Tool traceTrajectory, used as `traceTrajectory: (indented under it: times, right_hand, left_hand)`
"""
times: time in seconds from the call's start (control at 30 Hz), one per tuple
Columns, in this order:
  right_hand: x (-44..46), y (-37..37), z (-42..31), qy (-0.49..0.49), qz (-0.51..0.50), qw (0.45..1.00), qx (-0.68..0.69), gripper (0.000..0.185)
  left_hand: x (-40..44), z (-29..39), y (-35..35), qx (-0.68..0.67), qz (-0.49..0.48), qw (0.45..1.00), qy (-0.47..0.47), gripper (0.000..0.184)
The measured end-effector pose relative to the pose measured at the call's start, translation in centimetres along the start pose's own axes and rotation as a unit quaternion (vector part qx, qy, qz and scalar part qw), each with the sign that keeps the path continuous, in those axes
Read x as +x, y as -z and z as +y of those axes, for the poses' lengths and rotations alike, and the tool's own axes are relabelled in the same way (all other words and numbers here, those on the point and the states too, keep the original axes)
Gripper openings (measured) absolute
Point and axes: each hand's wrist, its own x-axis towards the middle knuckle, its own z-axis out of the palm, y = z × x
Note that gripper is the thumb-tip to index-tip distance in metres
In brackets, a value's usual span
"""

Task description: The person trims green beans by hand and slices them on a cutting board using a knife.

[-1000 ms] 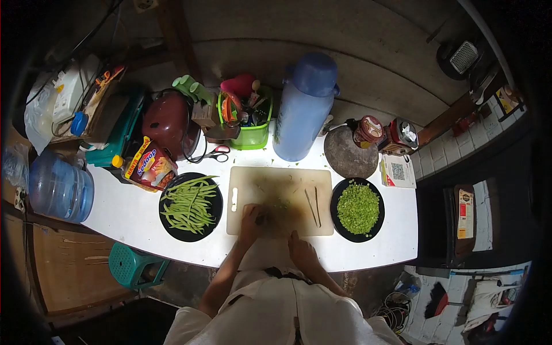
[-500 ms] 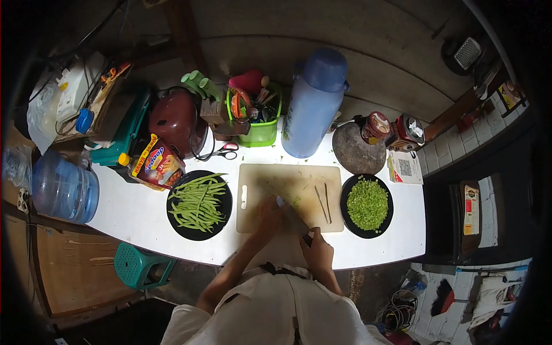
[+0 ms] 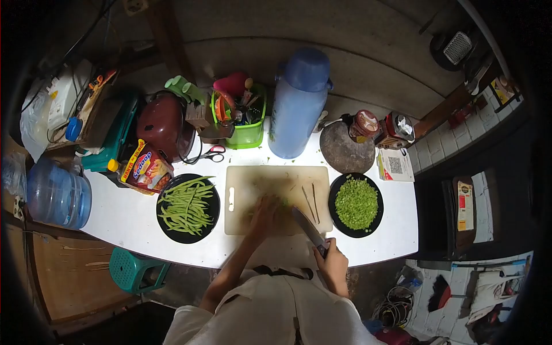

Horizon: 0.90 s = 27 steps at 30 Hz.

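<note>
My right hand [image 3: 332, 261] is closed round the dark handle of a knife [image 3: 309, 226], whose blade points up and left over the cutting board's lower edge. On the board [image 3: 241, 178] rests my left hand [image 3: 263, 214], in shadow and blurred, beside small green bits [image 3: 284, 202]; its fingers are too dark to read. Two thin brown strips [image 3: 311, 203] lie on the board's right part. Whole green beans [image 3: 187, 206] fill a black plate left of the board. Chopped green pieces [image 3: 356, 202] are heaped on another black plate to the right.
Behind the board stand a blue flask [image 3: 296, 109], a green basket [image 3: 246, 138] of utensils and red-handled scissors [image 3: 214, 154]. A noodle packet [image 3: 148, 168] and water jug [image 3: 60, 194] are at left. A round stone [image 3: 347, 150] sits at back right.
The knife and my right hand have moved right and down, away from my left hand. My left hand is further onto the board than a second ago. The view has shifted slightly.
</note>
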Motion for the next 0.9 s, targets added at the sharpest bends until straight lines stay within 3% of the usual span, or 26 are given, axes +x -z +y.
traceTrajectory:
  times: [0.13,0.33,0.5,0.63,0.83,0.9]
  right_hand:
    - [1.1,1.1,0.7,0.001,-0.02,0.999,0.035,0.042]
    - [2.6,1.4,1.1,0.072,-0.062,0.989,0.113,0.033]
    - [3.3,1.1,0.0,0.108,-0.127,0.953,0.254,0.032]
    - [4.0,0.0,-1.0,0.135,-0.107,0.94,0.295,0.031]
    - [4.9,0.6,-4.3,0.14,-0.077,0.929,0.334,0.032]
    - [4.9,1.0,-5.5,0.116,-0.09,0.93,0.336,0.032]
  left_hand:
    - [-0.5,-0.4,0.7,-0.051,0.088,0.995,0.013,0.032]
    - [-2.2,0.2,3.7,0.004,0.015,0.996,0.087,0.026]
    - [-1.4,-0.5,4.0,0.04,0.01,0.998,0.047,0.016]
    - [-0.2,-0.5,4.7,0.08,-0.023,0.997,-0.01,0.008]
    - [1.3,2.9,5.8,-0.095,0.088,0.992,-0.003,0.016]
    - [0.9,3.5,6.3,-0.088,0.065,0.993,0.039,0.024]
